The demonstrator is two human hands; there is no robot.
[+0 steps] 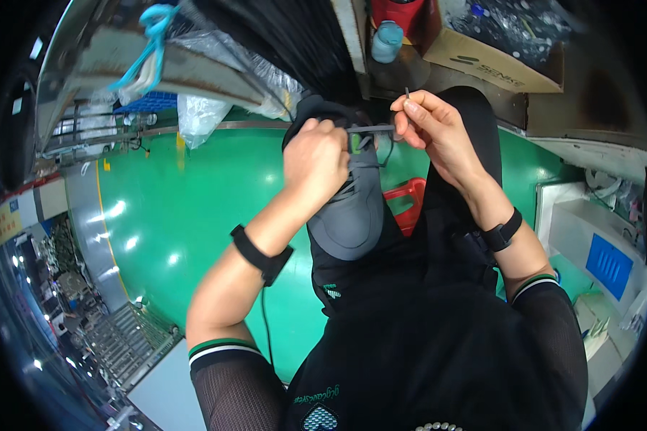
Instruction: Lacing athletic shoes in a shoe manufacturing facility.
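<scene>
A dark grey lace-up shoe (347, 224) rests over my left thigh, its toe pointing toward my body. My left hand (316, 161) is closed at the shoe's upper left side, by the tongue and ankle opening; its fingertips are hidden. Between thumb and fingers, my right hand (435, 129) pinches a thin dark shoelace end that sticks up above the grip. A flat grey shoelace (372, 129) stretches across the top of the shoe between both hands, and a loop hangs below it. A small green patch shows on the tongue.
Beyond my right knee are a cardboard box (482, 63) of plastic-wrapped items and a blue-lidded jar (387, 42). A red plastic piece (408, 205) is between my legs. Clear plastic bags (203, 118) hang at the far left above the green floor (158, 215).
</scene>
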